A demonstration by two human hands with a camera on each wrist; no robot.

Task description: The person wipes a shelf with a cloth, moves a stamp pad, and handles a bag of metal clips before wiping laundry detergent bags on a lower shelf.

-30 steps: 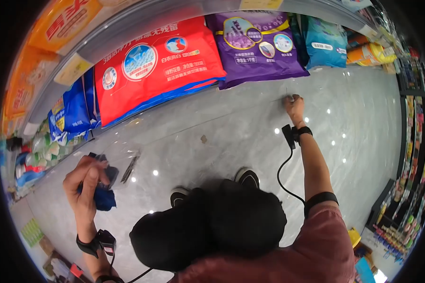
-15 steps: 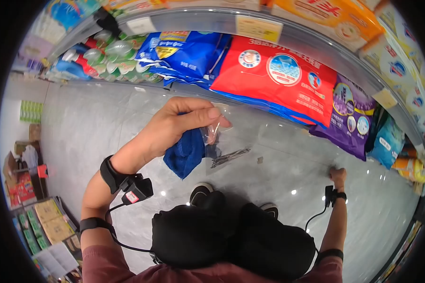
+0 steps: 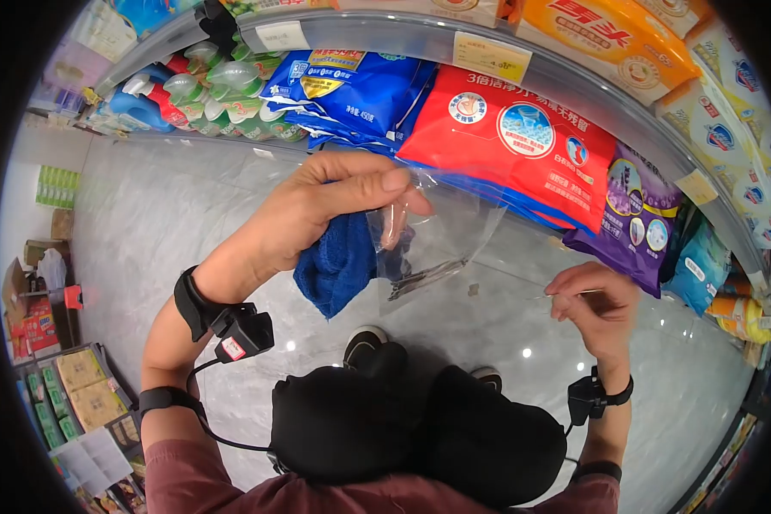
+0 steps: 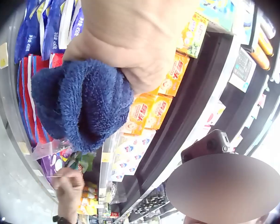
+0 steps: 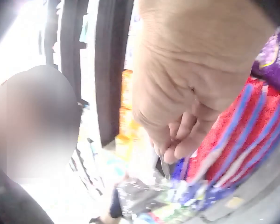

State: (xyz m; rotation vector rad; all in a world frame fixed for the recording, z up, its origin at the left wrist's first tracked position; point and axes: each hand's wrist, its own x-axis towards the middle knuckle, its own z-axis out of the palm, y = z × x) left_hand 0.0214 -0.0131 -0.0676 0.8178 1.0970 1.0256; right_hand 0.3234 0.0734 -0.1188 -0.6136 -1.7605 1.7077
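Observation:
My left hand (image 3: 343, 197) grips a dark blue fluffy cloth (image 3: 338, 265) against the palm. Its thumb and fingers also pinch the top of a clear plastic bag (image 3: 475, 227), which hangs down with several thin dark sticks (image 3: 433, 278) in it. To the right, my right hand (image 3: 600, 308) pinches a thin, needle-like piece (image 5: 164, 167) between thumb and fingertips, a little apart from the bag. In the left wrist view the cloth (image 4: 84, 102) bulges out below the palm, and the right hand (image 4: 69, 189) shows beyond it.
A low shelf in front holds a blue detergent bag (image 3: 351, 94), a red one (image 3: 510, 141) and a purple one (image 3: 630, 214). Green-capped bottles (image 3: 236, 81) stand at its left. Orange packs (image 3: 600, 38) sit on the shelf above. Grey tiled floor (image 3: 171, 214) lies below.
The view has swung left along the shelf. My left hand has come up in front with the cloth and bag. My right hand has risen from low over the floor toward the bag.

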